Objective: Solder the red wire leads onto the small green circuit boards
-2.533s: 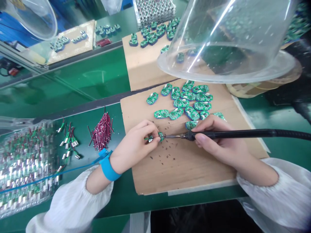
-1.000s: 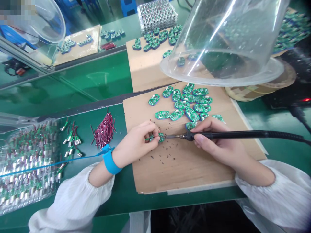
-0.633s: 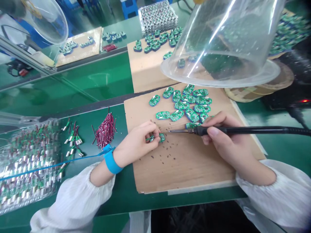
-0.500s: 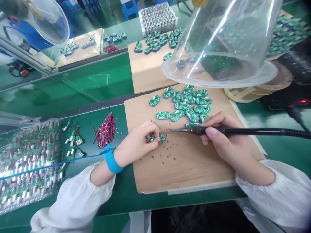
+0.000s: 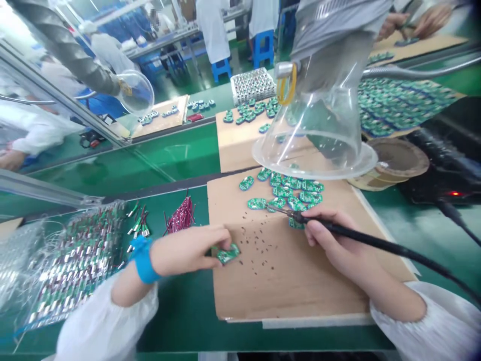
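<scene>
Between the thumb and fingers of my left hand (image 5: 210, 245) is a small green circuit board (image 5: 230, 254), over the left edge of the cardboard sheet (image 5: 300, 281). A blue wrist strap circles that wrist. My right hand (image 5: 330, 233) is closed around a black-handled soldering iron (image 5: 338, 230). Its metal tip points left, by the near edge of a cluster of green circuit boards (image 5: 281, 191). Whether the tip touches a board I cannot tell. Dark specks lie scattered on the cardboard between my hands.
A clear fume hood (image 5: 315, 145) hangs above the boards. Left lie red wires (image 5: 182, 215), small parts with green wires (image 5: 140, 223) and a packed tray (image 5: 78, 265). At right stand a round tub (image 5: 398, 160) and a black box with a red light (image 5: 447, 175). Co-workers' hands (image 5: 421, 22) show beyond.
My left hand has moved left and nearer me with the circuit board. The soldering iron has tilted, its tip now up by the cluster. The camera view has lifted, showing more room.
</scene>
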Tool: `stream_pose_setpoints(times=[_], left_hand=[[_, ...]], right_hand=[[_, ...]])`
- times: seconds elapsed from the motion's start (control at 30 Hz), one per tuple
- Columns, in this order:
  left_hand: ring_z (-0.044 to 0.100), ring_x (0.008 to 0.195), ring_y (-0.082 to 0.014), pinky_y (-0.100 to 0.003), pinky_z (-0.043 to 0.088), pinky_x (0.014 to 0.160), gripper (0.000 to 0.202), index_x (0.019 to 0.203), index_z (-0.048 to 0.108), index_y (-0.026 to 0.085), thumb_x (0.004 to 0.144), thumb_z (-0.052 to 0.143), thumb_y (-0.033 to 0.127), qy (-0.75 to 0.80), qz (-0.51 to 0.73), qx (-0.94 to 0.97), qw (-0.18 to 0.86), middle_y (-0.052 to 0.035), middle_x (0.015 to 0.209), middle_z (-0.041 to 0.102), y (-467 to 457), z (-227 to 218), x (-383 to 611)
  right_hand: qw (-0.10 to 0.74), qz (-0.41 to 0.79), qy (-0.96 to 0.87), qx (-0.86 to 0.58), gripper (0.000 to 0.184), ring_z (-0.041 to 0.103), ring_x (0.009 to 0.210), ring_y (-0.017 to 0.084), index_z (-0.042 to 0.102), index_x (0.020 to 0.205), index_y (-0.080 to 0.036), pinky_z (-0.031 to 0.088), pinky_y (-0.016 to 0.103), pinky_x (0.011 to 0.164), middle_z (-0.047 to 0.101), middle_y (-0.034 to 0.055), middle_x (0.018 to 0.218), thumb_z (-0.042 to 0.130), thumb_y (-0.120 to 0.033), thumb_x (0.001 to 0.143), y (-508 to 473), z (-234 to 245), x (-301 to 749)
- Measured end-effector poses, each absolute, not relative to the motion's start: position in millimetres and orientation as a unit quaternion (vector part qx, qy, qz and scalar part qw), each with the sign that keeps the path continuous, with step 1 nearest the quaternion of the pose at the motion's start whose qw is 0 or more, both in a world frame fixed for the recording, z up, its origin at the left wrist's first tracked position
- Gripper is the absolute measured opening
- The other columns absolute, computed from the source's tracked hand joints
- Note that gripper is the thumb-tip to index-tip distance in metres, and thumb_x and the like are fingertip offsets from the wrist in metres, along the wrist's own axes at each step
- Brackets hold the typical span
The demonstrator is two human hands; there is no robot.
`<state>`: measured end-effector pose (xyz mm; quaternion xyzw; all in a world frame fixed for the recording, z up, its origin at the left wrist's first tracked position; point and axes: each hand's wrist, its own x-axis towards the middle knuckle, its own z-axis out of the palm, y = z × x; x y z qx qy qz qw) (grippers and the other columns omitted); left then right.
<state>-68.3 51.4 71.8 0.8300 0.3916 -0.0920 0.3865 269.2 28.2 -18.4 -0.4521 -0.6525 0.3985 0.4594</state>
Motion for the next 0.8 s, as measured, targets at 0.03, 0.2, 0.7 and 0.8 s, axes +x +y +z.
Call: stream_pose_setpoints(times=[0.03,0.2,0.7,0.8], left_hand=[[0.063,0.083,-0.0171,-0.027,0.050,0.069,0.022,0.110,0.058,0.023,0.091,0.067,0.029,0.424,-0.083,0.822,0.370,-0.0028,0.108,0.065,57,81,-83],[0.067,0.096,-0.0242,-0.039,0.055,0.086,0.068,0.147,0.042,0.018,0.089,0.066,0.043,0.691,0.097,0.714,0.056,-0.0151,0.137,0.054,78,106,-178],[0.069,0.088,-0.0211,-0.032,0.053,0.084,0.014,0.092,0.068,0.017,0.094,0.062,0.030,0.757,0.093,0.643,0.076,-0.0090,0.094,0.074,118,-6,-146],[0.070,0.085,-0.0196,-0.035,0.054,0.086,0.013,0.089,0.069,0.015,0.091,0.067,0.028,0.758,0.077,0.643,0.086,-0.0068,0.090,0.074,130,-5,-144]], right_hand=[[0.447,0.385,-0.677,-0.440,0.014,0.062,0.062,0.013,0.062,0.115,-0.029,0.051,0.026,0.060,0.063,-0.0034,0.072,0.056,-0.026,0.103,29,-19,269],[0.359,0.285,-0.818,-0.348,0.014,0.071,0.093,0.021,0.065,0.110,-0.029,0.055,0.034,0.081,0.072,0.0038,0.101,0.057,-0.023,0.101,52,-16,265],[0.184,0.177,-0.935,-0.245,0.042,0.065,0.100,0.029,0.066,0.118,-0.023,0.056,0.046,0.085,0.068,0.0126,0.110,0.042,-0.003,0.090,72,-3,218],[0.218,0.165,-0.929,-0.247,0.044,0.059,0.121,0.031,0.065,0.121,-0.027,0.055,0.048,0.093,0.066,0.0123,0.126,0.039,-0.003,0.094,62,-11,228]])
